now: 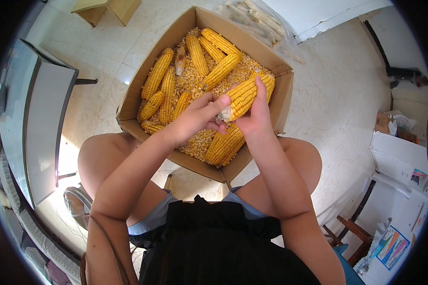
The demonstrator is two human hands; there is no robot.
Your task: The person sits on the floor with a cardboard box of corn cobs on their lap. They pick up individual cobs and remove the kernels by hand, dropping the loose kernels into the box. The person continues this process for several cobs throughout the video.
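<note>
My right hand (255,113) holds an ear of yellow corn (245,95) above an open cardboard box (278,100), its thumb laid along the far side. At the cob's pale, bare near end, my left hand (204,113) presses with the thumb, and its fingers curl underneath. Rows of kernels still cover most of this ear. Loose corn kernels (189,85) fill the bottom of the box. Several whole ears lie on them, among them one ear at the left (157,73) and one below my hands (224,144). A mostly stripped cob (180,60) rests near the far corner.
The box stands between my knees on a tiled floor (321,71). Beyond it lies a clear plastic bag of bare cobs (262,19). A wooden stool (105,9) is at the far left, a table (51,85) at the left, and a fan (77,203) near my left leg.
</note>
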